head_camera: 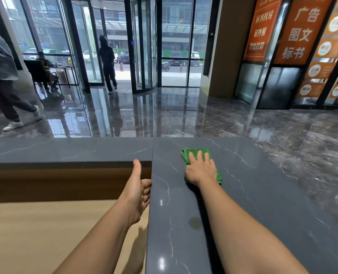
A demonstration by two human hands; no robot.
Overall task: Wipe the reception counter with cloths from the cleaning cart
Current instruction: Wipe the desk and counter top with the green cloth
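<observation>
A person [0, 76] walks through the upper left of the frame, across a glossy dark marble floor [184, 119]. Just right of them another person [45, 70] sits on a chair by the glass wall, and a third [107, 62] stands at the glass doors [144, 46] in the upper middle. Orange signs [298, 30] with white writing fill the upper right.

In the lower left lies a pale wooden desk surface [35, 234], set lower than the dark grey, white-veined table [243, 194], which runs across the middle and down the right half.

The left hand [137, 192], at the lower centre, holds nothing: thumb raised, fingers relaxed against the table's side edge. Right of it, the right hand [200, 169] lies flat with its fingers spread, pressing on a green cloth [195, 152]. The cloth is folded and lies on the table top right of centre, showing past the fingertips and beside the wrist.
</observation>
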